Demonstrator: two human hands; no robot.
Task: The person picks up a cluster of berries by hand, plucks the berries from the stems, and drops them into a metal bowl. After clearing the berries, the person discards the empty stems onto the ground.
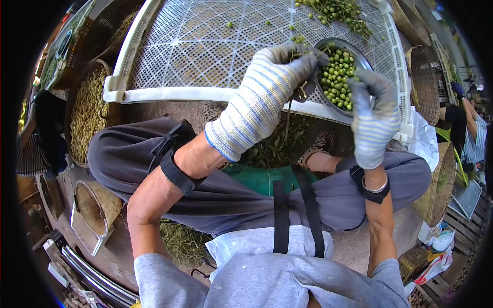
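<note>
A metal bowl (360,59) filled with round green fruits (336,77) sits on a white mesh tray (205,51). My left hand (277,92), in a striped glove with grey fingertips, is pinched at the bowl's left edge on a thin green stem (303,92) that hangs below the fingers. My right hand (376,113), gloved the same way, is over the bowl's right rim with its fingers curled; what lies between them, if anything, is hidden. A bunch of stems with green fruits (341,13) lies at the tray's far right.
Baskets stand on both sides, one at left full of pale round produce (88,113). An empty-looking basket (95,205) is at lower left. Cut stems (277,143) lie below the tray. Other people (475,138) sit at far right and far left.
</note>
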